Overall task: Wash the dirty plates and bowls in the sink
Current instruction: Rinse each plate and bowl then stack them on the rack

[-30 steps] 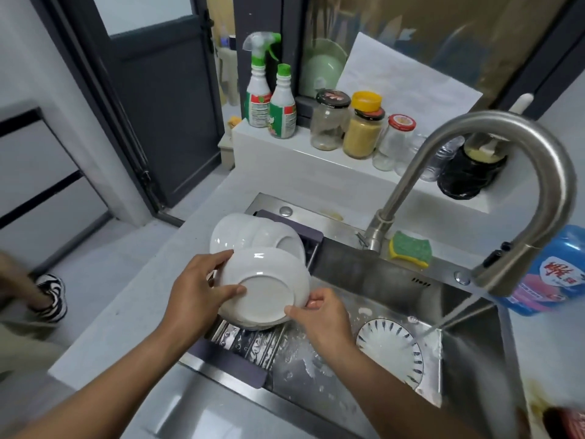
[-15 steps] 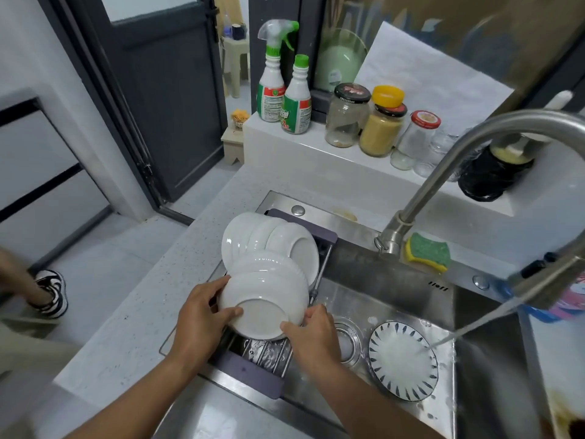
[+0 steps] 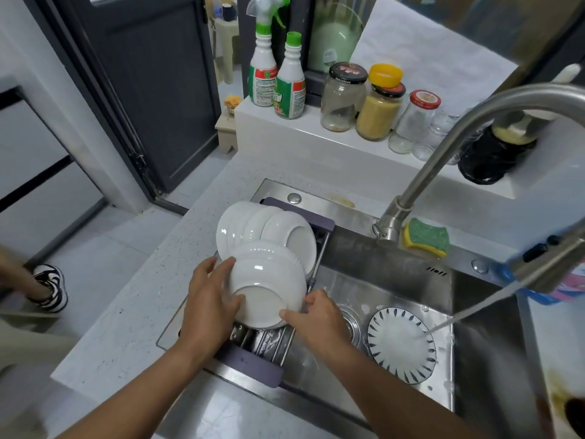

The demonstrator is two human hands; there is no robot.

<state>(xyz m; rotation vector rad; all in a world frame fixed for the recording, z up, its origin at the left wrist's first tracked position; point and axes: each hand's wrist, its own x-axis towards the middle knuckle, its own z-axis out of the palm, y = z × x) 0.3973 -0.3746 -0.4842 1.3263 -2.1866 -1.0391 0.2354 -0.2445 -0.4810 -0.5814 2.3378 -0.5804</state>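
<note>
A white bowl (image 3: 267, 285) stands on edge, base toward me, on the purple drying rack (image 3: 253, 364) over the sink's left side. My left hand (image 3: 210, 301) holds its left rim with thumb and fingers. My right hand (image 3: 318, 315) pinches its lower right rim. Behind it several white bowls (image 3: 253, 224) lean stacked in the rack. A white plate with a dark striped rim (image 3: 400, 343) lies flat in the steel sink (image 3: 395, 274), with water from the faucet (image 3: 443, 147) running onto its right edge.
A green and yellow sponge (image 3: 425, 237) lies behind the faucet base. Spray bottles (image 3: 275, 68) and jars (image 3: 364, 99) line the ledge at the back. A blue detergent bottle (image 3: 566, 293) stands at the right. A person's striped shoe (image 3: 50, 288) is on the floor at left.
Both hands have carried the white bowl down and left onto the rack, against the leaning stack. The camera has drawn closer to the sink.
</note>
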